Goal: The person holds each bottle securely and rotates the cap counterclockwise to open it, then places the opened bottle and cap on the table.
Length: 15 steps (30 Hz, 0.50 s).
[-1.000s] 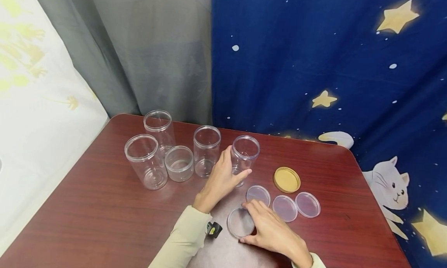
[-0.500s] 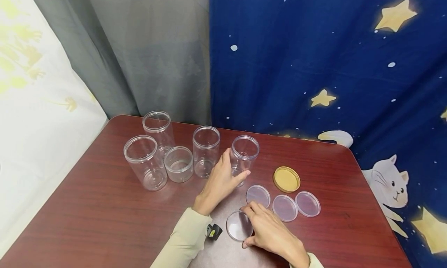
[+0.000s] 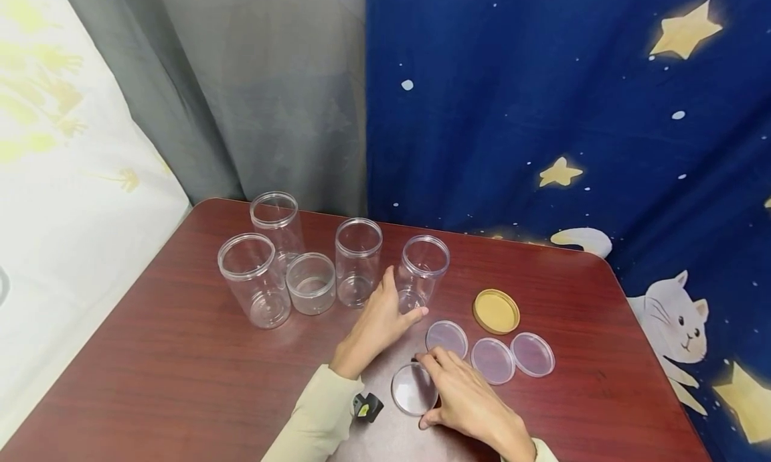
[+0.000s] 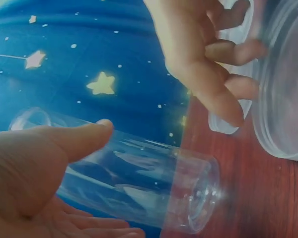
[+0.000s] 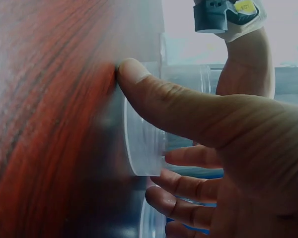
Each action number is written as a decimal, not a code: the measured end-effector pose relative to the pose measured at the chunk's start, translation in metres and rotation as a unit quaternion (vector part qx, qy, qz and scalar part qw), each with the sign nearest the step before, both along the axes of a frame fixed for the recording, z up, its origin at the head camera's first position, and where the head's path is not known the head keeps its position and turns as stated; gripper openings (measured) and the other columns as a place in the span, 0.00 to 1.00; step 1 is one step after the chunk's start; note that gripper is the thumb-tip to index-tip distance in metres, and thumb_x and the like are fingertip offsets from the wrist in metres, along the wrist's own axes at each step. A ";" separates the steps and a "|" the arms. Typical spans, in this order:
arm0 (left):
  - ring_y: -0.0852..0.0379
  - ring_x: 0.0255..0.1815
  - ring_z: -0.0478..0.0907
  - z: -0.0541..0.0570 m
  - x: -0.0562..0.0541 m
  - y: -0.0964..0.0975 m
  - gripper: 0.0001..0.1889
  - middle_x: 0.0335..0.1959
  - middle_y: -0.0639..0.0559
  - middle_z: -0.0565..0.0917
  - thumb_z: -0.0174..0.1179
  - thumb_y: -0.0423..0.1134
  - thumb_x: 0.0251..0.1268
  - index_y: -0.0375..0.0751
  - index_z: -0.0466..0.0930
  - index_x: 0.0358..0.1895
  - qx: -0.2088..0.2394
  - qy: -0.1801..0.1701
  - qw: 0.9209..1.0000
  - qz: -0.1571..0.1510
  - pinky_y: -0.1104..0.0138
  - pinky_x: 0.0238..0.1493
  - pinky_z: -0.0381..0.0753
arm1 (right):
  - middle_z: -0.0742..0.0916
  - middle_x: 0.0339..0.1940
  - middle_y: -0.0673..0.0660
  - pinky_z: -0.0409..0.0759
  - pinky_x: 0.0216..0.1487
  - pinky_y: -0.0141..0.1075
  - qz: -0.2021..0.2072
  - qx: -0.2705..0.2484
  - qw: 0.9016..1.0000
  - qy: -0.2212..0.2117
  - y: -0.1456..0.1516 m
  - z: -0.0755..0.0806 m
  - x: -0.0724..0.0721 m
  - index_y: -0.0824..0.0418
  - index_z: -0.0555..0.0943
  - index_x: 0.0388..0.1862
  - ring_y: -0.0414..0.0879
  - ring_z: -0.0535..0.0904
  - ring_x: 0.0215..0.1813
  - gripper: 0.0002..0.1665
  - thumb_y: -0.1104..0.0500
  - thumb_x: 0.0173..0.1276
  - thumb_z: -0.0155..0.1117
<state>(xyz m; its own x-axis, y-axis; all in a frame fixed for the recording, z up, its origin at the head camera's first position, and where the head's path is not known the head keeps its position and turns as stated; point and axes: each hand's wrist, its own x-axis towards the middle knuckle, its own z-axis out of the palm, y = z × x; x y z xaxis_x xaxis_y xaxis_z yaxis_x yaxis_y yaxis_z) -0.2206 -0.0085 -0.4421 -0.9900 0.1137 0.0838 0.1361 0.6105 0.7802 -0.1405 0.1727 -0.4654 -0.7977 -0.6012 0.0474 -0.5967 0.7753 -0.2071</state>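
A clear round plastic lid (image 3: 414, 390) lies on the table at the front, its rim nearest the camera in the left wrist view. My right hand (image 3: 466, 395) is spread loosely at the lid's right edge. In the right wrist view, its thumb (image 5: 164, 99) rests at the tabletop and the fingertips (image 5: 161, 196) are right by the lid's rim. A tall clear jar (image 3: 423, 268) stands upright and uncovered beyond. My left hand (image 3: 376, 328) is at the jar's near left side, thumb and fingers apart, with the jar showing between them in the left wrist view.
Three more clear lids (image 3: 492, 361) and a gold lid (image 3: 496, 313) lie right of the jar. Tall open jars (image 3: 358, 261) and a short jar (image 3: 310, 284) stand to the left. Curtains (image 3: 542, 100) hang behind the table's far edge.
The lid has settled flat on the table and my right hand's grip on it has loosened. My left hand has drawn back slightly from the tall jar, which stays in place.
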 end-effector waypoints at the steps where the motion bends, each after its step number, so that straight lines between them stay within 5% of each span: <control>1: 0.34 0.65 0.72 0.001 0.002 -0.001 0.51 0.67 0.27 0.69 0.72 0.48 0.57 0.26 0.50 0.74 -0.001 -0.009 1.000 -0.001 0.46 0.64 0.71 | 0.78 0.46 0.48 0.78 0.47 0.43 -0.001 -0.002 1.000 0.003 0.001 0.000 0.001 0.58 0.76 0.60 0.43 0.76 0.47 0.52 0.40 0.34 0.84; 8: 0.34 0.67 0.70 0.020 0.026 -0.024 0.47 0.67 0.24 0.69 0.66 0.49 0.64 0.22 0.50 0.74 -0.057 -0.071 0.994 -0.067 0.47 0.66 0.70 | 0.79 0.50 0.47 0.78 0.49 0.44 -0.029 -0.039 0.999 0.018 0.008 0.011 0.001 0.56 0.77 0.60 0.41 0.77 0.48 0.50 0.34 0.39 0.80; 12: 0.40 0.60 0.78 0.034 0.043 -0.061 0.39 0.60 0.32 0.79 0.63 0.52 0.65 0.29 0.63 0.71 -0.100 -0.081 0.986 -0.105 0.49 0.61 0.75 | 0.80 0.52 0.47 0.78 0.50 0.45 -0.064 -0.068 0.995 0.038 0.021 0.020 -0.003 0.54 0.79 0.58 0.44 0.79 0.50 0.44 0.36 0.44 0.79; 15: 0.46 0.52 0.83 0.044 0.056 -0.101 0.29 0.50 0.42 0.86 0.62 0.53 0.66 0.35 0.76 0.62 -0.120 -0.050 0.985 -0.111 0.51 0.54 0.79 | 0.81 0.54 0.49 0.78 0.53 0.48 -0.087 -0.090 0.990 0.068 0.039 0.024 -0.008 0.56 0.79 0.58 0.47 0.79 0.55 0.41 0.40 0.48 0.79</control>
